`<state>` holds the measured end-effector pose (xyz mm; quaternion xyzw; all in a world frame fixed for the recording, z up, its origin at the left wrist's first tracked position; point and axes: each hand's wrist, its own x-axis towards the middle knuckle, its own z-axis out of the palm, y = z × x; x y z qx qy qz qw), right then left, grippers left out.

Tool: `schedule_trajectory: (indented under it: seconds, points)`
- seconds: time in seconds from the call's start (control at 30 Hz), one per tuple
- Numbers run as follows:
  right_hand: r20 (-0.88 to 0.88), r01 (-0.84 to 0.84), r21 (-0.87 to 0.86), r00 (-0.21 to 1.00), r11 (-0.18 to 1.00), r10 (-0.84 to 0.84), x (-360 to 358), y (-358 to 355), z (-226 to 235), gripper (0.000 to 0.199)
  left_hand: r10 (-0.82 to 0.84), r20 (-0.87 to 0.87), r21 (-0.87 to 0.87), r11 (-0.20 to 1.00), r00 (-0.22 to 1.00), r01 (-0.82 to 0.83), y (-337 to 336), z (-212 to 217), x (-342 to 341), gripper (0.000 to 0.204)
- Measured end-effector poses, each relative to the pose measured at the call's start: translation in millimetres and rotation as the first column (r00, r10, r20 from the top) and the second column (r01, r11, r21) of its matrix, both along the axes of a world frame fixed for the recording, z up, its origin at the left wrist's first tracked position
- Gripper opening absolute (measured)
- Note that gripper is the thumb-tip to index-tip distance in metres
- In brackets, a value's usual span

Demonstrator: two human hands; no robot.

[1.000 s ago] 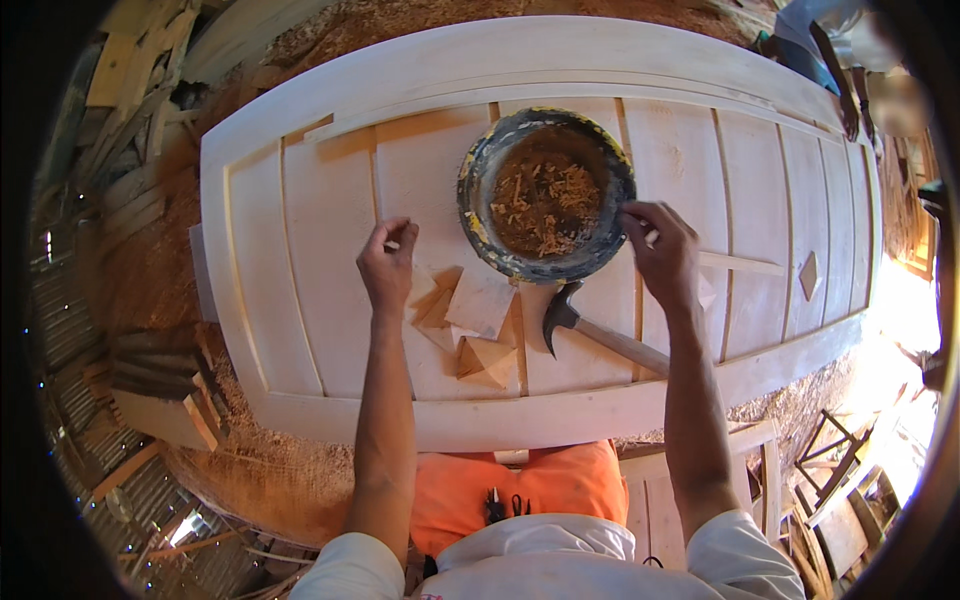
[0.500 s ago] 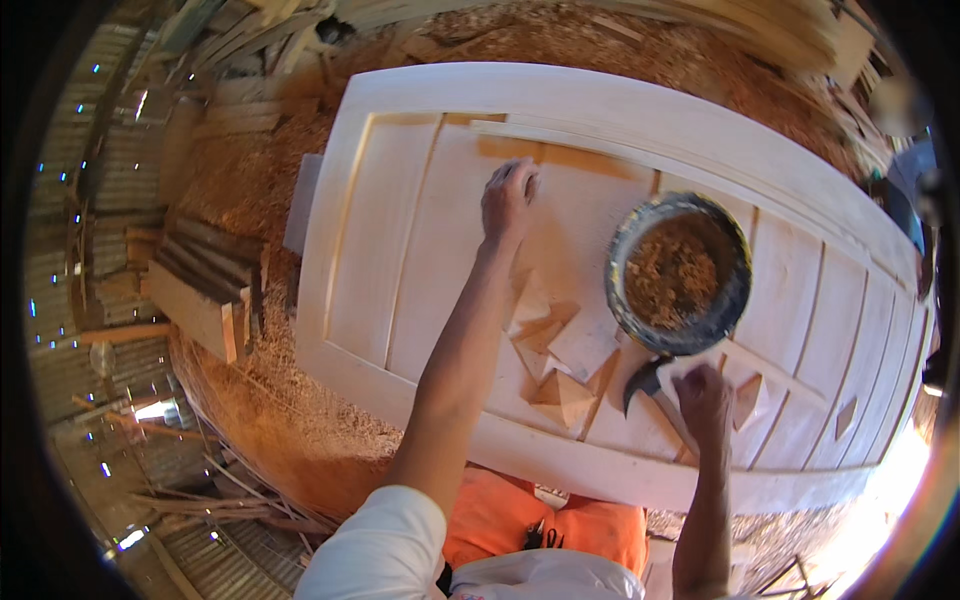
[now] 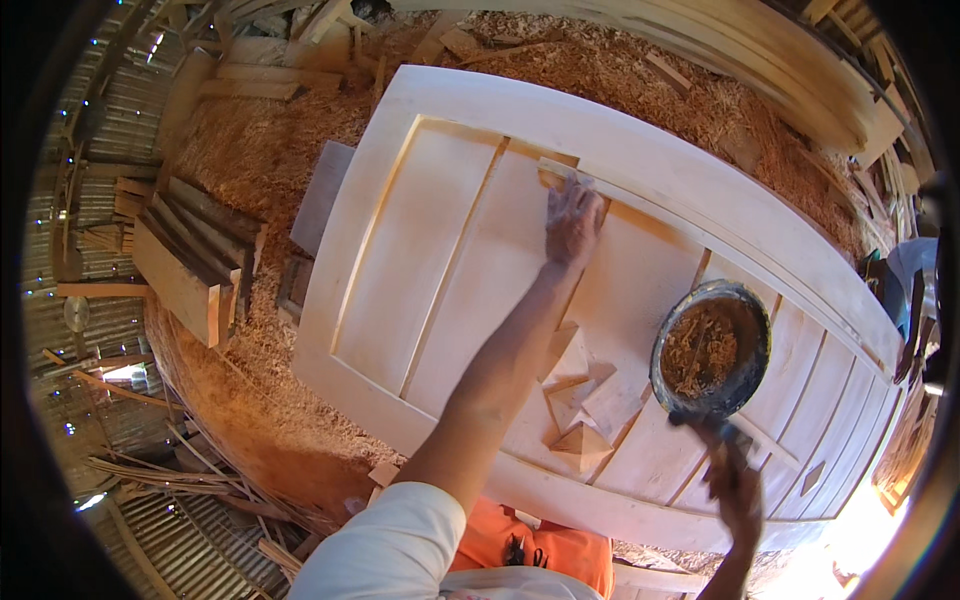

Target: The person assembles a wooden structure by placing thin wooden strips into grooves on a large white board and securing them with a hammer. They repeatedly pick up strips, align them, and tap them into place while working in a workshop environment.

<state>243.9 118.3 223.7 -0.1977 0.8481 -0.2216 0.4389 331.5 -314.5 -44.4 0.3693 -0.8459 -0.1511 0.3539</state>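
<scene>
A pale panelled wooden door (image 3: 335, 365) lies flat before me. Near its far side, my left hand (image 3: 574, 225) presses its fingers on a thin wooden strip (image 3: 650, 222) that runs along the inner edge of the frame. Whether a small item is between those fingers is hidden. My right hand (image 3: 737, 488), smeared by motion, is closed around a hammer (image 3: 690, 416) at the near side of a round dark bucket (image 3: 757, 375). Wood shavings lie inside the bucket. Between my arms, folded tan and white sheets that look like sandpaper (image 3: 582, 447) rest on the door.
Stacked thick boards (image 3: 185, 265) stand on the left amid sawdust (image 3: 265, 400). Long timber (image 3: 690, 50) lies beyond the door. Thin offcuts (image 3: 170, 478) are heaped at lower left, beside a corrugated wall (image 3: 105, 400). Part of a person in blue (image 3: 915, 280) shows at far right.
My left hand has moved right and onto the strip. My right hand has taken up the hammer that lay on the door and moved nearer to me. The whole view has shifted.
</scene>
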Motion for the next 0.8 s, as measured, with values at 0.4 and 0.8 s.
schedule_trajectory:
  seconds: [0.4, 0.8]
  points:
    - [-0.455, -0.575, 0.156, 0.680, 0.803, 0.575, -145, -213, -59, 0.042, 0.038, 0.106, 0.122, 0.991, 0.994, -0.051, 7, 7, -10, 0.015]
    - [-0.324, -0.609, 0.233, 0.686, 0.758, 0.651, -136, -251, -50, 0.040, 0.030, 0.011, 0.121, 0.992, 0.999, -0.031, 0, 10, -6, 0.013]
